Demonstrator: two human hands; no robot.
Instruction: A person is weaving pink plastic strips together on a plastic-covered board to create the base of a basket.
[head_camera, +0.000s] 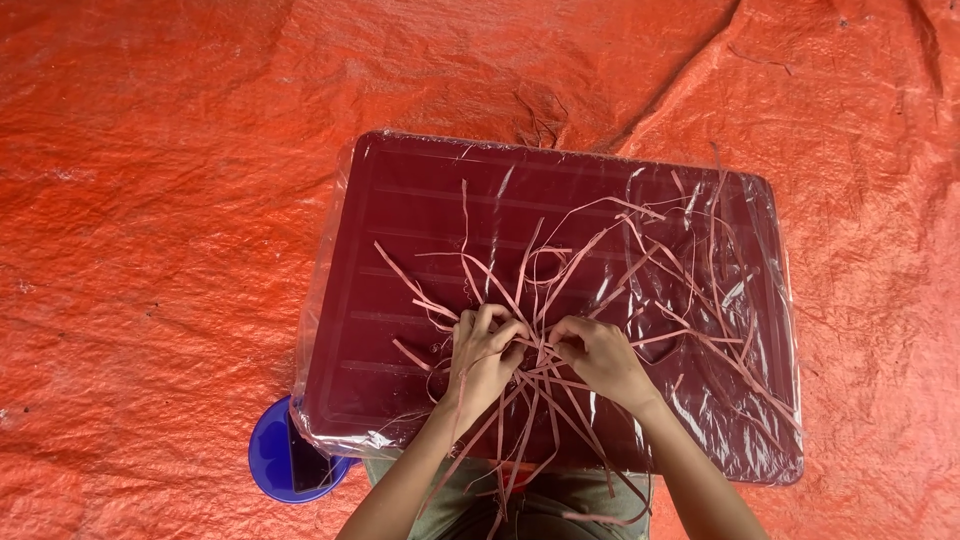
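A bundle of thin flat reddish strips (590, 270) fans out over a dark maroon plastic lid (400, 220) wrapped in clear film. My left hand (482, 355) and my right hand (600, 358) sit close together at the lid's near middle, both with fingers pinched on the strips where they cross. Loose strip ends hang off the near edge over my lap.
An orange tarpaulin (160, 200) covers the ground all around the lid. A blue round plastic container (272, 462) pokes out from under the lid's near left corner. My grey-green trousers (560, 500) show at the bottom.
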